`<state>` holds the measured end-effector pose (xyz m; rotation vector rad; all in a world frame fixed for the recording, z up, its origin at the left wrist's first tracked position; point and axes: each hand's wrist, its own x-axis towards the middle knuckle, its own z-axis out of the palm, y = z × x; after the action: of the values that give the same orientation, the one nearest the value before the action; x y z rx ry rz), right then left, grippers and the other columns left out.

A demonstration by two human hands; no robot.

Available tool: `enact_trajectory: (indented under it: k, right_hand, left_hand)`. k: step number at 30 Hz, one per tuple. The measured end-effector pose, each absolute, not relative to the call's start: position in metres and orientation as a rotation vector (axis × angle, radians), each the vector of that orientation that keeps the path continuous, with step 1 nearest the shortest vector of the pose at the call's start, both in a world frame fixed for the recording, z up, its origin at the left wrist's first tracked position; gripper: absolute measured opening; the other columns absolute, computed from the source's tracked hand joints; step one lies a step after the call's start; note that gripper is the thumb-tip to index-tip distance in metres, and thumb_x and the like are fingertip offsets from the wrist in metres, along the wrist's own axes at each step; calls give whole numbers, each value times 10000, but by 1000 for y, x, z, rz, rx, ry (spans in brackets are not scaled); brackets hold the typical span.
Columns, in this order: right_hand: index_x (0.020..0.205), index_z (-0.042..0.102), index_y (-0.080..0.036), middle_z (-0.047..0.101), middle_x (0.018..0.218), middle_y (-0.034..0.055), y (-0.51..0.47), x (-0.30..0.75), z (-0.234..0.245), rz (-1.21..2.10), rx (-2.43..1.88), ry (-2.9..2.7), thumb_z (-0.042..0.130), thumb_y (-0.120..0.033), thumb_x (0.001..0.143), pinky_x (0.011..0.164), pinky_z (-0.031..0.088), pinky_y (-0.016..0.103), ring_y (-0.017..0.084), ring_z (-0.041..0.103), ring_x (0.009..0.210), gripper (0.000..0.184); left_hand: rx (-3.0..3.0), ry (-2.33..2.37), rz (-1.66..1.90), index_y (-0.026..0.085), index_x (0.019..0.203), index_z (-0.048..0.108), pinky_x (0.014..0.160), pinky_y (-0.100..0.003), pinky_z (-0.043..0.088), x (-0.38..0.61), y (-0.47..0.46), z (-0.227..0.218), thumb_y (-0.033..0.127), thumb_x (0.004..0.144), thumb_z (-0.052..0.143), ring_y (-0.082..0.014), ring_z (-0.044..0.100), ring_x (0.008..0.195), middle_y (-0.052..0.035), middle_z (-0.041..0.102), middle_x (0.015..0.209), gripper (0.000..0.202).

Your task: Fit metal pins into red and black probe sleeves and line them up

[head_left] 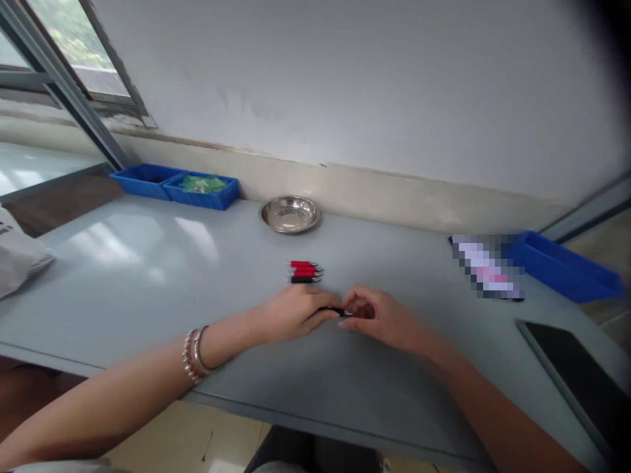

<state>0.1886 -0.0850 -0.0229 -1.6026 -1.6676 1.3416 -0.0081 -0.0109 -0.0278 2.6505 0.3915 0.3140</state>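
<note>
My left hand (303,311) pinches a short black pen (338,310) between thumb and fingers, its silver tip pointing right. At that tip, my right hand (371,314) curls inward, thumb and fingertips closed around the end. Its fingers partly hide what lies inside them. Just beyond my left hand, several short pen pieces lie side by side on the table, red ones (302,270) and a black one (302,280), with silver tips to the right.
A round steel dish (290,215) stands by the wall. Two blue bins (224,196) sit at the back left, one holding green-and-clear plastic packets. Rightward are a phone (486,269), a blue bin (566,266) and a dark tablet-like slab (576,381). A white bag (20,256) lies far left on the grey table (123,295).
</note>
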Motion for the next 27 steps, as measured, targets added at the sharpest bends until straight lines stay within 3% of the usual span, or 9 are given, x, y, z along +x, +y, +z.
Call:
enact_trajectory:
  k: [5,13,16,20,24,27]
  right_hand:
    - [745,549,-193,624,672,1,-84,188,-23,1380,-1543,-1628,571,-292,795,586,407,259,118,541,597,114]
    - [682,541,-208,574,651,-9,-84,194,-14,939,-1571,-1686,598,-291,733,599,422,268,138,525,627,113]
    - [674,530,-214,591,646,1,-78,211,-13,692,-1779,-1772,551,-188,738,608,420,274,148,544,623,73]
    - [657,539,-212,633,693,31,-69,229,-22,437,-2075,-1848,482,-60,728,660,424,285,172,599,684,178]
    - [709,564,-202,673,787,67,-67,232,-30,409,-2193,-1854,472,-71,775,683,424,287,192,628,759,174]
    - [743,554,-206,658,744,56,-67,232,-33,407,-2204,-1867,490,-130,812,650,418,278,184,619,715,121]
  left_hand:
    - [2646,389,335,157,945,605,602,-244,400,-8,-12,-26,360,971,357,-153,579,667,-46,643,757,321]
    - [2496,469,316,158,855,594,583,-227,400,-5,-14,-19,256,971,324,-114,537,560,-7,609,640,310]
    - [2510,453,363,155,968,589,645,-239,428,-5,-13,-21,275,963,375,-139,589,681,-38,655,777,245]
    - [2617,400,338,142,999,572,684,-261,442,-7,-13,-24,289,946,426,-169,598,767,-79,648,894,214]
    - [2680,370,298,142,989,565,684,-261,451,-8,-15,-24,267,940,430,-168,587,769,-84,628,911,190]
    - [2721,380,364,148,986,571,698,-268,456,-9,-12,-23,280,939,429,-172,583,788,-87,620,917,199]
